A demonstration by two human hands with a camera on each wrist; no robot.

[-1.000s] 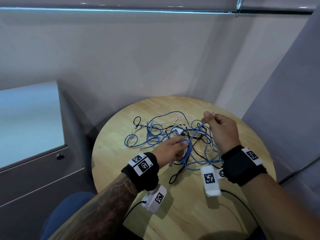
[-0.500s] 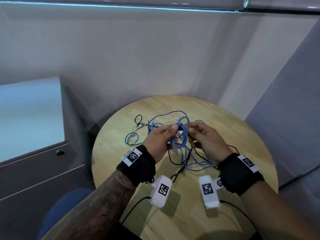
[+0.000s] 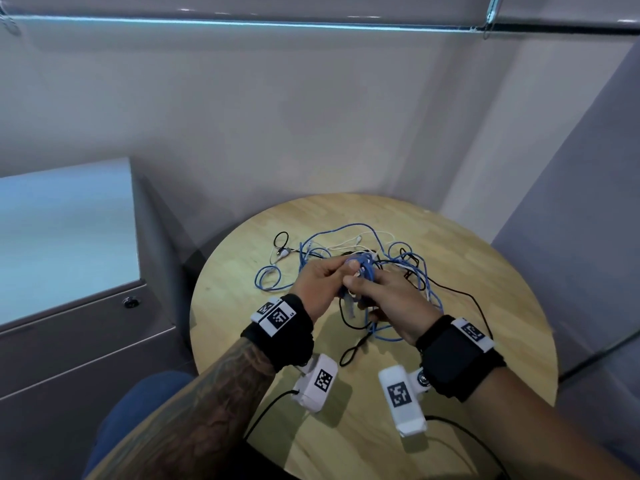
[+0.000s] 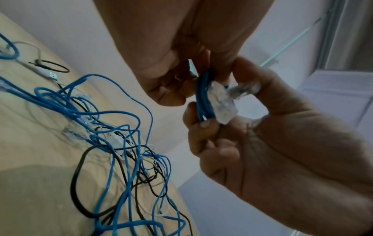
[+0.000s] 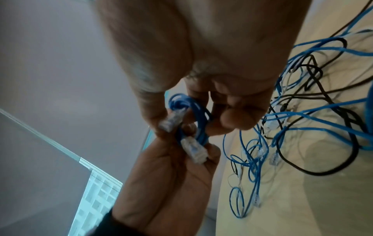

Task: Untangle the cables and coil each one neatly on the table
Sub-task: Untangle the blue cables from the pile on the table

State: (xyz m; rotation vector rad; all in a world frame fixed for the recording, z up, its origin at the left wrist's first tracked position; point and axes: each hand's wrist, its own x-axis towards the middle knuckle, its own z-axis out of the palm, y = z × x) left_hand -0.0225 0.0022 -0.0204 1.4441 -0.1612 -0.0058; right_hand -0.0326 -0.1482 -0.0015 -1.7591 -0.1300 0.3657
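Observation:
A tangle of blue, black and white cables (image 3: 408, 268) lies on the round wooden table (image 3: 467, 237). Above its near side both hands meet on a small coil of blue cable (image 3: 363, 268). My left hand (image 3: 341, 271) pinches the coil from the left. My right hand (image 3: 360, 289) grips it from the right. In the left wrist view the blue coil (image 4: 203, 95) sits between the fingers, with a clear plug (image 4: 222, 103) against it. In the right wrist view the blue coil (image 5: 195, 110) shows two clear plugs (image 5: 193, 151) sticking out. More blue strands trail from the hands down into the tangle.
A black cable loop (image 3: 349, 351) lies toward me below the hands, and a white cable (image 3: 346, 242) runs through the far side. A grey cabinet (image 3: 86, 323) stands close on the left. Walls close in behind and to the right of the table.
A second ago my right hand held a blue strand up, apart from the left. The hands have since come together and both now hold the small blue coil.

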